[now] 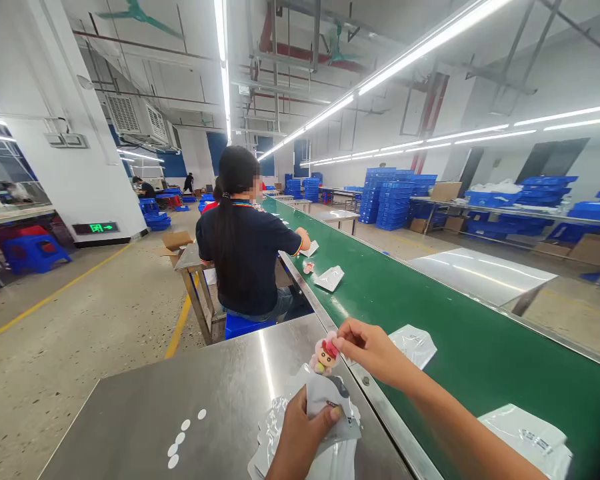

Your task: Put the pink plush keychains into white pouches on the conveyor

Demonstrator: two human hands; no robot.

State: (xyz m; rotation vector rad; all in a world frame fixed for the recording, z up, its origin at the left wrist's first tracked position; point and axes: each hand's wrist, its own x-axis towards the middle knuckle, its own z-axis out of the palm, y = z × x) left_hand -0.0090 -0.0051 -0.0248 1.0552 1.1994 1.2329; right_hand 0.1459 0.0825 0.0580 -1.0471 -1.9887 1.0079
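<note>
the little doll (pixel 325 355) with a pink hat is pinched at its top by the right hand (pixel 375 350), just above the open mouth of a clear plastic bag (pixel 325 407). the left hand (pixel 300 433) is clamped on the bag, thumb pressing its upper edge, and holds it down on the shiny metal table (pixel 180 400). the two hands are apart, one on each thing. it looks like the bagging step: the doll is at the bag's mouth but not yet inside. the next move likely calls for keeping the mouth open wide and sliding the doll straight down, so it does not catch on the edge.

more flat bags lie under the left hand. a few white round stickers (pixel 183 437) sit on the table to the left. to the right runs a long green belt (pixel 430 307) with filled bags (pixel 414 343) on it. farther up the belt, another person in a dark shirt (pixel 245 257) sits on a blue stool (pixel 243 325). blue crates (pixel 390 197) are stacked far back.
</note>
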